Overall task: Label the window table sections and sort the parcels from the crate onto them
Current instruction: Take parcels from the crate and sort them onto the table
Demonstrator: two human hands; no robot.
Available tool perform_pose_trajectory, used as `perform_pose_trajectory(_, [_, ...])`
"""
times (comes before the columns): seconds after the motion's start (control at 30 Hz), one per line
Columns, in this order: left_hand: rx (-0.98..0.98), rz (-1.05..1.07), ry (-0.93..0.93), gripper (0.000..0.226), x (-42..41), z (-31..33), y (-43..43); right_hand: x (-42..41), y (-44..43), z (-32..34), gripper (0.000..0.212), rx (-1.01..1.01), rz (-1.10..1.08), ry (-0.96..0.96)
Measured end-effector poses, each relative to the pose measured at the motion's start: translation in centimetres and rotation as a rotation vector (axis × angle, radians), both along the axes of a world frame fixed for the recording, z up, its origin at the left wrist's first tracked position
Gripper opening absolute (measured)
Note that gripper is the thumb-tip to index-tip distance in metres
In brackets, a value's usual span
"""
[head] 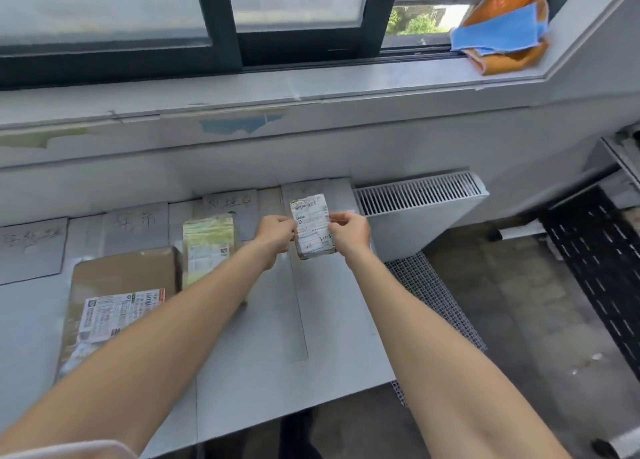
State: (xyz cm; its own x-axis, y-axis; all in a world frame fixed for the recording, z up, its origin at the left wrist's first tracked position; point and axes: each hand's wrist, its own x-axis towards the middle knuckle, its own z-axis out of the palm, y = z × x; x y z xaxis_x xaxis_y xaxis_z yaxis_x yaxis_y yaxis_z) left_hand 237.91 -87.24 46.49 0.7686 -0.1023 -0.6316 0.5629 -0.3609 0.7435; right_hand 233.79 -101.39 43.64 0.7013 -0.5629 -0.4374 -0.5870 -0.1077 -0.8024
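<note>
I hold a small parcel with a white shipping label between both hands, over the far right section of the grey table. My left hand grips its left edge and my right hand its right edge. A large brown cardboard parcel with a printed label lies on the left part of the table. A narrower yellowish parcel lies beside it, partly behind my left forearm. Handwritten paper labels lie along the table's far edge, one per section.
A white radiator stands right of the table, with wire mesh on the floor below it. A black perforated crate sits at the far right. Orange and blue cloths lie on the window sill.
</note>
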Motion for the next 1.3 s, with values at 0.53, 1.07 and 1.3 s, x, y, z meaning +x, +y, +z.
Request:
perform_pose_trajectory(0.53, [0.152, -0.123, 0.037, 0.016, -0.4, -3.1, -2.2, -0.2, -0.7, -4.4, 0.026, -0.014, 0.059, 0.182])
perform_pose_trajectory(1.07, [0.58, -0.293, -0.42, 0.056, 3.4, 2.9, 5.1, 3.9, 5.8, 3.3, 0.045, -0.451, 0.372, -0.04])
perform_pose_trajectory(1.3, [0.94, -0.332, -0.661, 0.063, 5.7, 7.0, 20.0, 6.1, 17.9, 8.7, 0.057, -0.807, 0.767, -0.195])
